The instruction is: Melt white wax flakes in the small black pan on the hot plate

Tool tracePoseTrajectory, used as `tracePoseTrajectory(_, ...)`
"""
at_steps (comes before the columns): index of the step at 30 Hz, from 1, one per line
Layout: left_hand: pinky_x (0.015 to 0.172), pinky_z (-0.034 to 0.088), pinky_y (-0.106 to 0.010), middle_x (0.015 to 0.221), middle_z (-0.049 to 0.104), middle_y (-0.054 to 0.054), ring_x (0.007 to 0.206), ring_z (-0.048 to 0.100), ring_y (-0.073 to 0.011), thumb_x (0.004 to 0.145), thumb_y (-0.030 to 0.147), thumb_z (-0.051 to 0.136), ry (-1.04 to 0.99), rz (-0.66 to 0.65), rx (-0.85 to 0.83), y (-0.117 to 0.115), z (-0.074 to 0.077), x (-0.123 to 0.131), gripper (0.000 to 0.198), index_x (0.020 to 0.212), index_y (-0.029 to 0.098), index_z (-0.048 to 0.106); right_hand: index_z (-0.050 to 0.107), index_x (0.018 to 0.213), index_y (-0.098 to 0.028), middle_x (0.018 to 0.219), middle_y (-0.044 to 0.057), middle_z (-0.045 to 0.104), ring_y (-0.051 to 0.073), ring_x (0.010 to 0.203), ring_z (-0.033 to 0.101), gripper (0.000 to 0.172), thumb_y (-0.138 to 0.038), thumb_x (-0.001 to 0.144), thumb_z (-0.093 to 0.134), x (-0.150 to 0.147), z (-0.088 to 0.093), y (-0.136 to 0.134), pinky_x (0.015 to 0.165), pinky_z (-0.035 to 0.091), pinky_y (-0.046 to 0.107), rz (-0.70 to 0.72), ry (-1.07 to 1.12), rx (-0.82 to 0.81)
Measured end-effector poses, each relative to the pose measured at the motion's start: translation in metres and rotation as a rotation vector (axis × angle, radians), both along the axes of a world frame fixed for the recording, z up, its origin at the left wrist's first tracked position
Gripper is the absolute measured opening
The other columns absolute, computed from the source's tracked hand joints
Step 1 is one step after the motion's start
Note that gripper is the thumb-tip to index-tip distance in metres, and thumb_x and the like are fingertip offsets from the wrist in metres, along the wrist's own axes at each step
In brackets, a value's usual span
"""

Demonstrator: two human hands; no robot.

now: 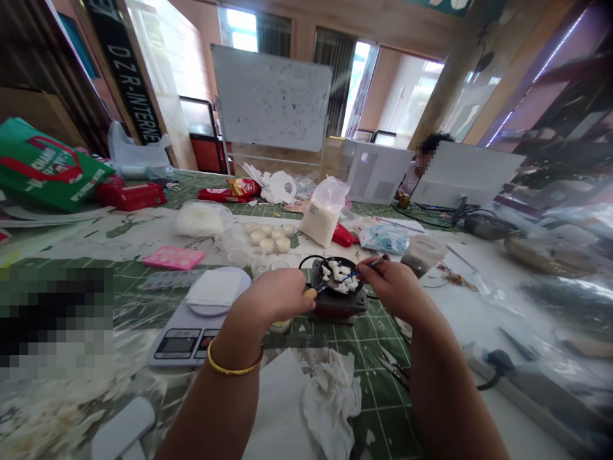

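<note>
A small black pan [358,289] with white chunks [341,273] in it rests on a small dark electric stove [338,306]. My left hand [282,295] is closed round the pan's wooden handle [311,293] at the pan's left side. In my right hand [387,276] is a thin blue stick [353,275], its tip among the chunks. Left of the stove stands a white kitchen scale [179,319] with a white square sheet [215,289] on its plate. Small cups of pale wax-like filling [267,245] stand behind my left hand.
Scissors [393,368] and crumpled tissue [332,399] lie near my forearms. A bag of white granules [322,214], a pink mould [174,257] and a plastic cup [424,253] surround the stove. At right is a power strip [507,377]. A person [416,169] sits behind monitors.
</note>
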State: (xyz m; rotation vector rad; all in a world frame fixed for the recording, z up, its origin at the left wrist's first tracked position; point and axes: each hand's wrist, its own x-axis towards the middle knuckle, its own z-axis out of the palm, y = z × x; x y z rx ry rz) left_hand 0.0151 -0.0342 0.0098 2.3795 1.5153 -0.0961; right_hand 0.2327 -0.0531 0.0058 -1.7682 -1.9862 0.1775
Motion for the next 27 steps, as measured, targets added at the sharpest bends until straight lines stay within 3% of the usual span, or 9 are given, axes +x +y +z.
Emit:
tracePoseTrajectory(4,0.044,0.029,-0.027,0.061,0.057,-0.008,0.048,0.047,-0.0155,0.075,0.054,0.030,0.015,-0.018,0.011,0.001,-0.003,0.002,0.049,0.067,0.015,0.059,0.065,0.072,-0.020,0.079,0.003,0.066,0.016,0.071,0.059,0.033,-0.041,0.080,0.041,0.001,0.003,-0.005,0.064,0.039,0.025,-0.038,0.055,0.071)
tracePoseTrajectory(9,0.044,0.029,-0.026,0.060,0.057,-0.008,0.051,0.049,-0.0158,0.074,0.051,0.035,0.035,-0.002,0.004,0.000,-0.001,0.004,0.043,0.068,0.015,0.058,0.065,0.071,-0.020,0.073,0.003,0.066,0.016,0.068,0.058,0.033,-0.039,0.081,0.040,0.002,0.002,-0.002,0.062,0.039,0.025,0.015,0.021,-0.006)
tracePoseTrajectory(15,0.043,0.027,-0.024,0.060,0.056,-0.006,0.049,0.049,-0.0139,0.070,0.044,0.041,0.025,-0.006,-0.016,-0.001,0.001,0.004,0.033,0.065,0.015,0.056,0.065,0.069,-0.019,0.077,0.005,0.066,0.017,0.068,0.058,0.034,-0.039,0.080,0.040,0.009,0.004,0.000,0.061,0.038,0.026,-0.121,-0.024,0.061)
tracePoseTrajectory(18,0.043,0.028,-0.024,0.062,0.057,-0.005,0.051,0.050,-0.0146,0.066,0.040,0.045,0.026,0.003,-0.026,-0.001,0.002,0.005,0.027,0.067,0.015,0.057,0.065,0.068,-0.018,0.072,0.005,0.066,0.017,0.067,0.058,0.035,-0.039,0.080,0.040,0.009,0.002,0.003,0.061,0.038,0.026,-0.049,-0.020,0.021)
tracePoseTrajectory(24,0.044,0.027,-0.024,0.062,0.058,-0.005,0.051,0.050,-0.0136,0.067,0.039,0.044,0.023,0.005,-0.017,-0.001,0.000,0.004,0.028,0.069,0.015,0.058,0.063,0.089,-0.020,0.080,0.003,0.067,0.017,0.076,0.061,0.028,-0.037,0.080,0.042,0.000,-0.014,0.019,0.068,0.042,0.027,-0.022,0.183,0.165)
tracePoseTrajectory(27,0.043,0.026,-0.024,0.063,0.059,-0.005,0.051,0.049,-0.0135,0.065,0.039,0.046,0.015,-0.005,-0.020,0.001,-0.001,0.003,0.026,0.069,0.016,0.058,0.063,0.090,-0.022,0.078,0.002,0.068,0.018,0.077,0.061,0.025,-0.035,0.080,0.044,-0.004,-0.019,0.024,0.069,0.042,0.027,0.020,0.160,0.116)
